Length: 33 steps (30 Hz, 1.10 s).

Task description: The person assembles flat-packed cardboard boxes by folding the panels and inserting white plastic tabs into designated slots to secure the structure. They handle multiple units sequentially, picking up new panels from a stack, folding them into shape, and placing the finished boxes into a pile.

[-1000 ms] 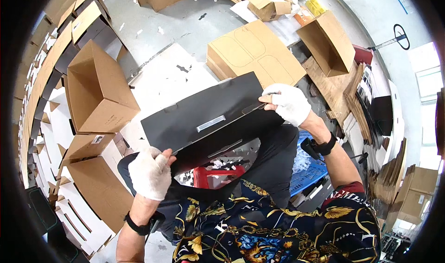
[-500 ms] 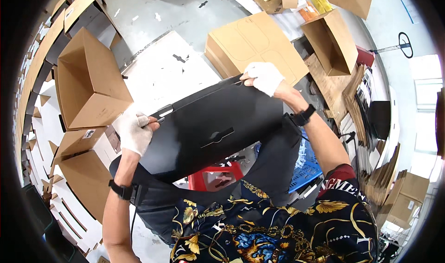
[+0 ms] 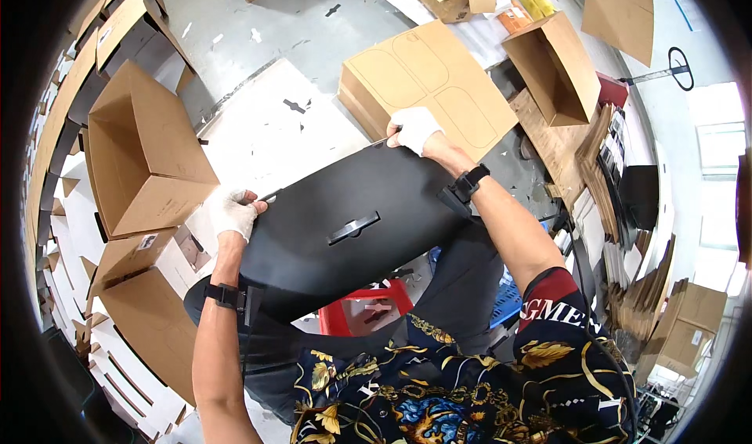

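Observation:
A broad black sheet [image 3: 313,201] with a bent surface lies across my lap, its far edge raised. Near its middle is a cut-out slot [image 3: 354,229] with a wider notch. At the sheet's far left corner, my left hand [image 3: 235,213], in a white glove with bare fingertips, pinches the edge. My right hand [image 3: 415,131], gloved likewise, grips the far edge toward its right end. Whether the sheet is card or plastic I cannot tell.
White board [image 3: 266,123] lies beyond the sheet, with a large brown carton [image 3: 431,84] beside it. An open carton [image 3: 149,154] stands at left, another [image 3: 552,68] at far right. Between my knees is a red stool [image 3: 333,319]; a blue crate [image 3: 505,303] sits by my right leg.
My right hand has shifted left and slightly nearer. The sheet has tilted, so the strip along its far edge is hardly visible and the slot looks wider. A brown panel at far right has moved right.

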Tool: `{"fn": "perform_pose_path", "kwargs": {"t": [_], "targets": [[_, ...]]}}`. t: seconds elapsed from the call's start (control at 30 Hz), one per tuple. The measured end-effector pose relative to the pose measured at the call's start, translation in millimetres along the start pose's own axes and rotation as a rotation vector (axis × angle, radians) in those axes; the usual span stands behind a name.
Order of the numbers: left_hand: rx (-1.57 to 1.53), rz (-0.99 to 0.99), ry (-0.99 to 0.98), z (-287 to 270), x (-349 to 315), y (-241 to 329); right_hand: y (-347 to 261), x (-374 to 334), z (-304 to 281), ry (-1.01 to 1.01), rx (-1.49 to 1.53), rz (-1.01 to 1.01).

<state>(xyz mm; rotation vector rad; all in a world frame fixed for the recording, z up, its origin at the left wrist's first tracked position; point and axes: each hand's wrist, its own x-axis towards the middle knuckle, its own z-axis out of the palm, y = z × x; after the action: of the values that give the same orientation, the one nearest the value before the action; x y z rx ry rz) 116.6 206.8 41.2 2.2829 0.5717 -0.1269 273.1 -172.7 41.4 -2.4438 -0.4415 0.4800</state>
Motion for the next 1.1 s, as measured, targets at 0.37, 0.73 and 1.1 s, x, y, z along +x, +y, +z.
{"fn": "perform_pose_path", "kwargs": {"t": [0.37, 0.73, 1.1], "targets": [[0.305, -0.019, -0.217, -18.3, -7.5, -1.7, 3.3, -6.6, 16.4, 0.037, 0.239, -0.063], [0.098, -0.146, -0.207, -24.1, -10.7, 0.2, 4.9, -2.7, 19.7, 0.038, 0.192, -0.043], [-0.077, -0.177, -0.163, -15.4, 4.5, -6.5, 10.2, -0.2, 22.8, 0.107, 0.079, -0.019]]}}
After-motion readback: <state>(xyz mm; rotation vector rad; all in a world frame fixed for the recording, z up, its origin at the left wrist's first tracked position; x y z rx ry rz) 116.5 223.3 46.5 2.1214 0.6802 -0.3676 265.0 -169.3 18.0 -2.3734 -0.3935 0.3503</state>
